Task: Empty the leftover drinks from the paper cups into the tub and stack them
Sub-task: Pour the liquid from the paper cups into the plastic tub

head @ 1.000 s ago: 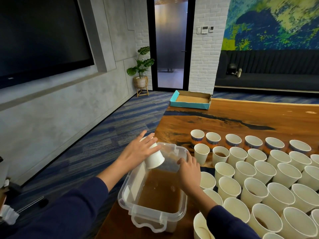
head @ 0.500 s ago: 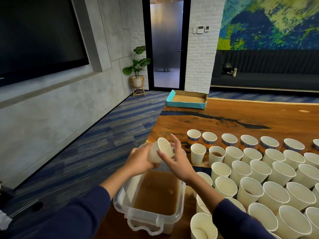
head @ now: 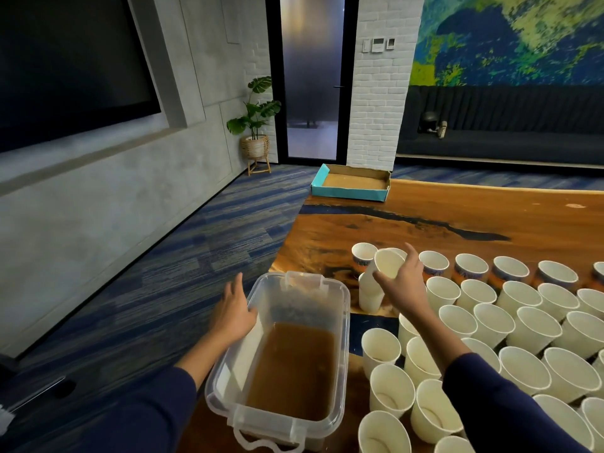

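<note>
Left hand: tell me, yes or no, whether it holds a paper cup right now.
No. The left hand rests open on the tub rim with nothing in it, while the right hand holds the cup.

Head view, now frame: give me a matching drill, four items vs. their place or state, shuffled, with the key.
Items
1. clear plastic tub
2. white paper cup in the right hand
3. teal cardboard tray
4. left hand

Place or state
A. at the far end of the wooden table, nothing visible in it
B. fingers relaxed, resting against the tub's left rim
C. partly filled with brown liquid
D. tilted, held above the short stack of white cups

Pairs: 1-C, 2-D, 3-A, 4-B
</note>
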{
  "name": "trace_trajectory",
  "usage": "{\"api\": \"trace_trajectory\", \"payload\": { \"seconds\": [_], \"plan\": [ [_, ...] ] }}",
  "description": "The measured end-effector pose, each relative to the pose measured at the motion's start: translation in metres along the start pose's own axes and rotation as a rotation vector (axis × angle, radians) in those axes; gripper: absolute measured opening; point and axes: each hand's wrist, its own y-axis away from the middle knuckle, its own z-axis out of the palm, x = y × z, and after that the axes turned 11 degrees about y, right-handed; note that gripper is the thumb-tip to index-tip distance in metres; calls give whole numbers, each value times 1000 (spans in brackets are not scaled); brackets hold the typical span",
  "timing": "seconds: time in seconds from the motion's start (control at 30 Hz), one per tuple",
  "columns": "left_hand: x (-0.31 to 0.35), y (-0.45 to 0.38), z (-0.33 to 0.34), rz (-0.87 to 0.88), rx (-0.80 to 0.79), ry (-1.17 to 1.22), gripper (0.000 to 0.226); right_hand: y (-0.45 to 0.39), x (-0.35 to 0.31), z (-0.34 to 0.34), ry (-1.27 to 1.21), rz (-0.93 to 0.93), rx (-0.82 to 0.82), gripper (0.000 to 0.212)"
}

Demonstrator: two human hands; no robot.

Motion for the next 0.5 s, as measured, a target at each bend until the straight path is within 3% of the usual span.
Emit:
{"api": "trace_trajectory", "payload": {
  "seconds": [0.1,0.23,0.5],
  "plan": [
    [-10,-6,8,-107,-90,153,70,-3,24,13,82,74,-77,90],
    [-16,-15,13,-113,-123,251,49,3,46,36,185,106,-191,93],
    [-15,-21,23,-117,-123,292,44,8,58,64,496,34,-243,89]
  ]
}}
